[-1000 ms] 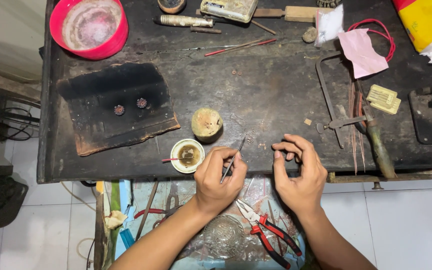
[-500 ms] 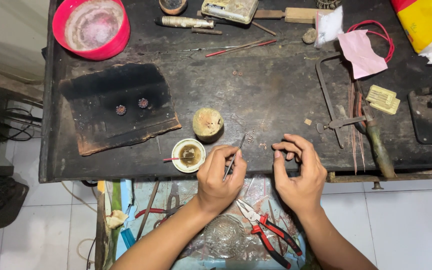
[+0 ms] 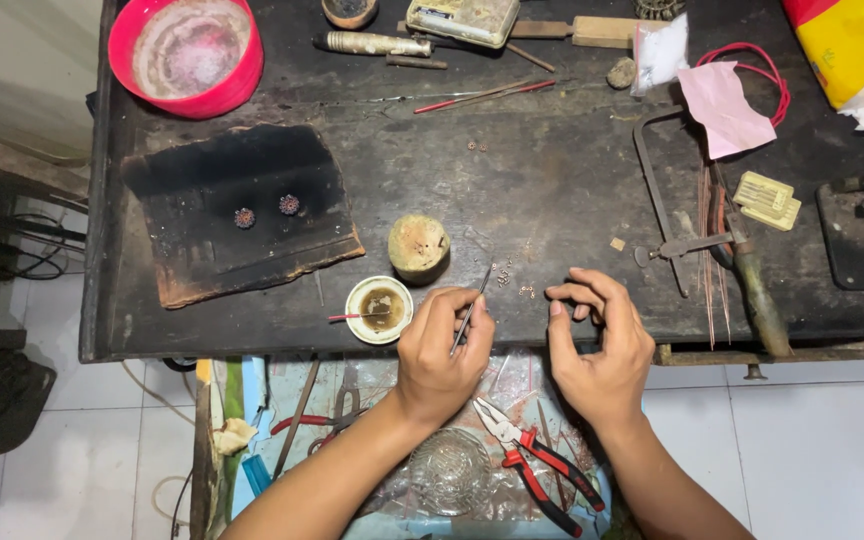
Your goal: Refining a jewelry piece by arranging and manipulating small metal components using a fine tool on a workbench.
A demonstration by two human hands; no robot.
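My left hand (image 3: 439, 350) grips thin metal tweezers (image 3: 472, 307) whose tips point at a scatter of tiny metal beads (image 3: 512, 283) near the front edge of the dark workbench (image 3: 552, 180). My right hand (image 3: 600, 345) rests at that edge with fingers curled, thumb and forefinger pinched close together just right of the beads; whether a bead is between them cannot be made out. A small white dish (image 3: 379, 309) of brownish paste with a thin red stick sits left of my left hand. A short round wooden block (image 3: 419, 247) stands behind it.
A charred board (image 3: 242, 215) with two small round beaded pieces lies at left. A red bowl (image 3: 187, 55) sits far left. A saw frame (image 3: 687, 215), pink cloth (image 3: 722, 105) and yellow bag (image 3: 852, 45) lie right. Red-handled pliers (image 3: 532, 460) and a glass dish rest in the open drawer below.
Both hands shifted very slightly at the bench edge; the tweezers stay angled toward the beads. Nothing else moved.
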